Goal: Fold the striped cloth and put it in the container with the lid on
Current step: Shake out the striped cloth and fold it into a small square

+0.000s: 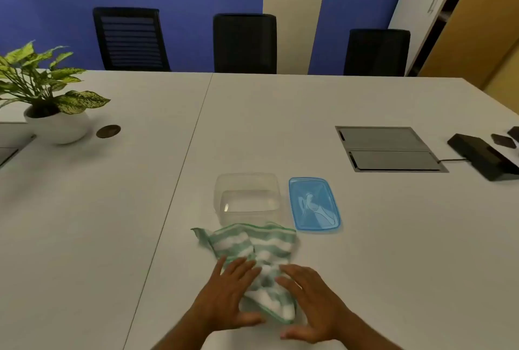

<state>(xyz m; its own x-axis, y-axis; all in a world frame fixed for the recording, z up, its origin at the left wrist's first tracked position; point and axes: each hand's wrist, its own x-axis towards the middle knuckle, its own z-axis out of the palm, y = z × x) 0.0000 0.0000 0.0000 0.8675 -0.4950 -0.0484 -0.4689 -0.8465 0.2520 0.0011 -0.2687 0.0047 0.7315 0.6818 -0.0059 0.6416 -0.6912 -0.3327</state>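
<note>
A green and white striped cloth [261, 248] lies crumpled on the white table [98, 223], just in front of a clear plastic container [247, 198] that stands empty and uncovered. The blue lid [314, 203] lies flat on the table to the right of the container. My left hand [227, 293] rests flat on the cloth's near left part, fingers spread. My right hand [309, 302] lies on the cloth's near right edge, fingers apart. Neither hand grips the cloth.
A potted plant [47, 97] in a white bowl stands at the far left. A grey cable hatch [387, 149] is set in the table at the right, with a black device [483, 156] beside it. Three black chairs [244, 43] line the far edge.
</note>
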